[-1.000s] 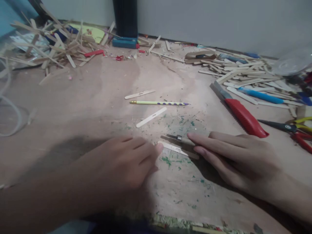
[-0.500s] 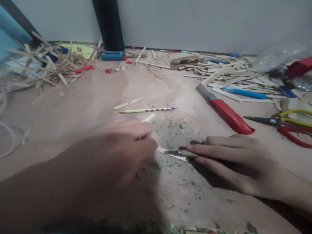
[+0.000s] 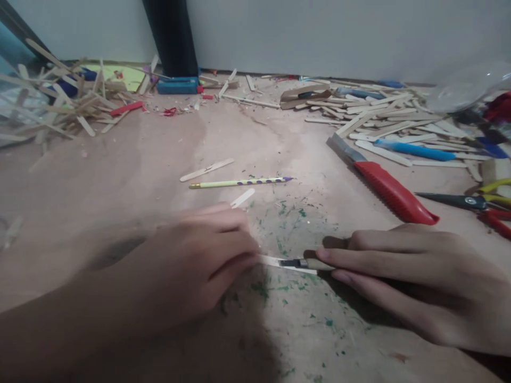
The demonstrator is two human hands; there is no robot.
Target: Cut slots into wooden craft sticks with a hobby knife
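Note:
My left hand (image 3: 211,250), closed and slightly blurred, pinches one end of a pale popsicle stick (image 3: 270,260) down against the tabletop. In my right hand (image 3: 399,271) is a small craft knife (image 3: 319,264), gripped between thumb and fingers. Its blade rests on the stick and points toward my left hand. A shorter stick piece (image 3: 243,198) shows just beyond my left knuckles. Farther off lie a yellow pencil with purple spots (image 3: 243,183) and another popsicle stick (image 3: 206,170) with a dark mark.
A red-handled saw knife (image 3: 391,189) and scissors (image 3: 471,202) lie to the right. Behind them spreads a heap of popsicle sticks (image 3: 383,119) with a blue pen (image 3: 415,150). More sticks (image 3: 72,106) pile at far left. A dark post (image 3: 171,37) stands at the back.
The view has shifted a little, so most things sit slightly differently in the picture. Both hands keep their hold, and the blade stays on the popsicle stick.

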